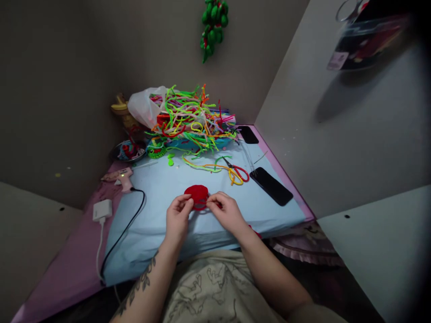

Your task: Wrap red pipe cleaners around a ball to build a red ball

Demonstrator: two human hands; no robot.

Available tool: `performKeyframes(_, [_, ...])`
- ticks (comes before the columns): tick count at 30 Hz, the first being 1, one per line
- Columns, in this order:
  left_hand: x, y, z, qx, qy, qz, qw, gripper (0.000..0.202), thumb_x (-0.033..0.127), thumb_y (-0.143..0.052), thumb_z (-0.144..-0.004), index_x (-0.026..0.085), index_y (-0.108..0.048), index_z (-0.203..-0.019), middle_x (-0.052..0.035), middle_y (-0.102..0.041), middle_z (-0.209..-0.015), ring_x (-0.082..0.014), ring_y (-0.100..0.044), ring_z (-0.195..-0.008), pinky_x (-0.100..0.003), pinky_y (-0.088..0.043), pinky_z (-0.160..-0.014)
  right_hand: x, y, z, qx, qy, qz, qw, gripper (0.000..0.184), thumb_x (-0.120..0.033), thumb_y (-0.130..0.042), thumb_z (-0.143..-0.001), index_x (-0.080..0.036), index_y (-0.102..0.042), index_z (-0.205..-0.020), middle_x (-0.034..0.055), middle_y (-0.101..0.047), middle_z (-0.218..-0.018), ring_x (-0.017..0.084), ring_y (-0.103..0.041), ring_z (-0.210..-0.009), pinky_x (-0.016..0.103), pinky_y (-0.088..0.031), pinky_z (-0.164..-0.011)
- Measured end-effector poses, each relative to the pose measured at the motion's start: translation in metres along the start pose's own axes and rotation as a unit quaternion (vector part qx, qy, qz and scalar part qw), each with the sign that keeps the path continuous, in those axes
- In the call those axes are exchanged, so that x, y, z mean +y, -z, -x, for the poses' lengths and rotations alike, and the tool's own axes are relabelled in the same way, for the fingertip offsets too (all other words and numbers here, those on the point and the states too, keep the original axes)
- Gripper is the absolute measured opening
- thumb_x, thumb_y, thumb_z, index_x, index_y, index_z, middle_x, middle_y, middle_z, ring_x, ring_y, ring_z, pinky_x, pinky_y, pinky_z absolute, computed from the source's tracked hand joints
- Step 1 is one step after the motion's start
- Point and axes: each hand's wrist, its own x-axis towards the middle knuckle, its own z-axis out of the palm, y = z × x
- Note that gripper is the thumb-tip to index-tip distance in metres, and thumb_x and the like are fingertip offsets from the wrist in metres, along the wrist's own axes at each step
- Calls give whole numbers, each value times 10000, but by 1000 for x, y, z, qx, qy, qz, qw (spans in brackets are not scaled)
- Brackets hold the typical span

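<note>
A round red piece (197, 194), which looks wound from fuzzy pipe cleaner, is held just over the blue table cover. At its left edge my left hand (179, 214) pinches it between thumb and fingers. My right hand (226, 210) is closed at the right side, thumb and finger pinching a red pipe-cleaner strand that runs across the lower edge of the piece. A bit of red shows under the right fingers. Partly hidden behind my right forearm lies another red scrap (255, 232). Beyond my right hand rest scissors (237, 173) with red and yellow handles, blades apart.
At the back a heap of coloured pipe cleaners (191, 116) spills from a plastic bag (146, 106). To the left are a pink glue gun (125, 179), a white adapter (102, 210) with cables and a bowl (128, 151). Two dark phones (272, 186) lie right. Walls close in both sides.
</note>
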Motion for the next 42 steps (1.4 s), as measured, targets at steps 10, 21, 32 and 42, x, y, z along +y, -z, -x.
performKeyframes(10, [-5,0,1,-8,-18,-40,999,264,313,-719,-705,174,-656,-921,-24,-705,-812,-119,-635,-737,-256,-482,-742,7,-7,1,-7,15,39,999,54,-180,-606,-790,-201,-626,-835,10,-605,-793,148,-567,-748,256,-436,-683])
performKeyframes(21, [-3,0,4,-16,-32,-64,997,271,331,-711,-705,168,-656,-915,-44,-702,-840,-143,-641,-772,-272,-492,-759,0,-12,2,-25,50,58,997,95,-166,-555,-839,-213,-623,-791,12,-586,-799,153,-560,-786,267,-434,-717])
performKeyframes(32, [-1,-9,-2,44,-43,-88,994,282,303,-740,-653,171,-574,-839,31,-578,-698,-91,-545,-625,-194,-437,-595,5,-14,4,-40,63,61,995,92,-122,-584,-806,-209,-606,-781,3,-597,-789,152,-563,-787,266,-422,-723])
performKeyframes(42, [1,-3,0,-7,-20,-59,998,283,365,-692,-709,182,-601,-906,-3,-623,-782,-113,-587,-690,-216,-471,-622,14,-12,0,-19,48,84,995,72,-153,-579,-816,-212,-610,-787,13,-585,-799,161,-560,-793,278,-426,-737])
